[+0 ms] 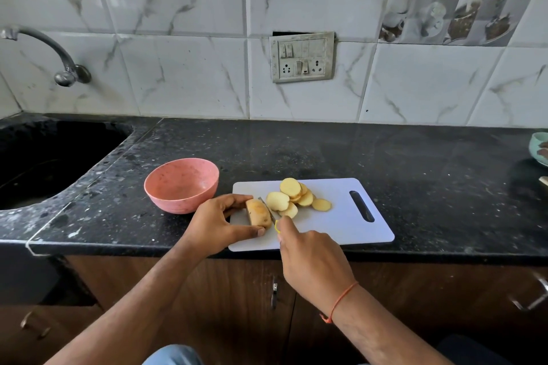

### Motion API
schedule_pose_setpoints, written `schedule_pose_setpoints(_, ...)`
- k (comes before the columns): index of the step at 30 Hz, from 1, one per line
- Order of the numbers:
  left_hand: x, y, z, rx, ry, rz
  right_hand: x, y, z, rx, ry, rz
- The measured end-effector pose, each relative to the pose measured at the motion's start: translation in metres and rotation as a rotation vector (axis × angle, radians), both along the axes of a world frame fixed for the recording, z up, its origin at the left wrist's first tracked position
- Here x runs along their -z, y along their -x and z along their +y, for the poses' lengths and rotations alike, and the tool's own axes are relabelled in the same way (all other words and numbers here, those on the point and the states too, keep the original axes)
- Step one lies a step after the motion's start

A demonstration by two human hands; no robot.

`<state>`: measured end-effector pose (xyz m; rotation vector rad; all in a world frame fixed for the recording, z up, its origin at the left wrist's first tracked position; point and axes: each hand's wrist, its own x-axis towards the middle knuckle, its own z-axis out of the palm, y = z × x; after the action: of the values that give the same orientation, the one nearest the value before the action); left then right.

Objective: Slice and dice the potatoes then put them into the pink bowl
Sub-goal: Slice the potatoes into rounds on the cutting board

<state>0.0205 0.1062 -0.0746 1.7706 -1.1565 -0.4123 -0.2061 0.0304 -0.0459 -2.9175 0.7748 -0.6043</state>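
Observation:
A white cutting board (pixel 341 225) lies on the black counter. On its left end my left hand (pixel 218 224) grips the uncut end of a potato (pixel 258 212) between thumb and fingers. My right hand (pixel 308 258) holds a knife (pixel 268 210) with a yellow handle, its blade set against the potato's cut face. Several round potato slices (pixel 292 198) are piled just right of the blade. The pink bowl (pixel 181 184) stands empty on the counter, left of the board.
A dark sink (pixel 50 157) with a tap (pixel 59 62) is at the left. A pale green bowl (pixel 540 147) sits at the far right edge. The tiled wall carries a switch panel (pixel 302 57). Cabinet doors are below the counter edge.

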Motion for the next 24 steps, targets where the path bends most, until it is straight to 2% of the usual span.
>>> schedule_pose_setpoints(6, 0.000, 0.000, 0.001, 0.007, 0.012, -0.018, -0.007, -0.021, -0.010, 0.012, 0.026, 0.013)
schedule_pose_setpoints(11, 0.000, -0.001, 0.001, 0.014, 0.013, -0.029, -0.002, 0.004, -0.003, -0.024, -0.017, 0.010)
schedule_pose_setpoints(17, 0.001, 0.001, 0.002, 0.006, 0.027, -0.046, -0.011, -0.017, -0.011, -0.007, 0.026, 0.012)
schedule_pose_setpoints(24, 0.001, 0.001, 0.003, 0.014, 0.017, -0.045, -0.005, 0.001, -0.005, -0.043, -0.006, 0.013)
